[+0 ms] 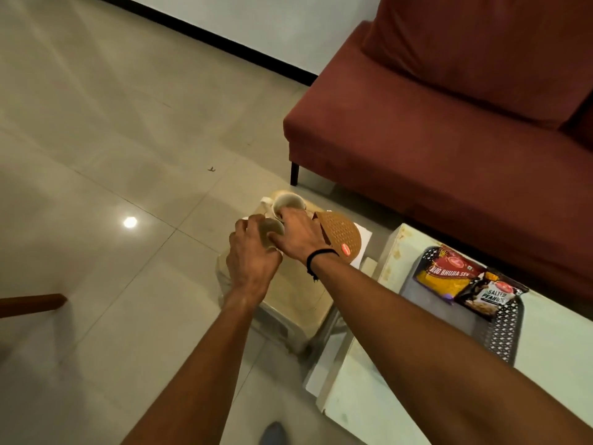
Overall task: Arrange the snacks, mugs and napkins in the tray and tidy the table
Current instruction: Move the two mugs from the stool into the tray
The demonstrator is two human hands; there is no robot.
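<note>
Left hand [252,252] is curled round a pale mug [272,228], fingers wrapped on its side, so it's closed on that mug w/ the rim showing just past your knuckles. Right hand [296,234] is right beside it, touching or nearly so, fingers bent down over the near rim of a second mug [288,203]; looks like a grip on that rim, but the fingertips are hidden, so can't tell for sure. That 2nd mug sits just beyond your right hand, tilted, mouth toward you, handle off to its left side. Both mugs are over a small beige stool [295,300] that's below your hands and wrists.

Just right of your right hand an orange perforated lid-like thing [341,234] w/ a red sticker leans on the stool top, w/ a white sheet [364,242] under it, maybe napkins, unclear. A black band [321,255] rings your right wrist.

Well to the right of both hands, past your right forearm, is the pale surface [545,364]. On it a dark patterned tray [507,335] holds 2 snack packs: a red/yellow sev pack [446,273] and a black salted peanuts pack [487,295], overlapping, peanuts on top. Beyond the hands, further right, a dark red sofa [449,123] on the tiled floor [96,123].
</note>
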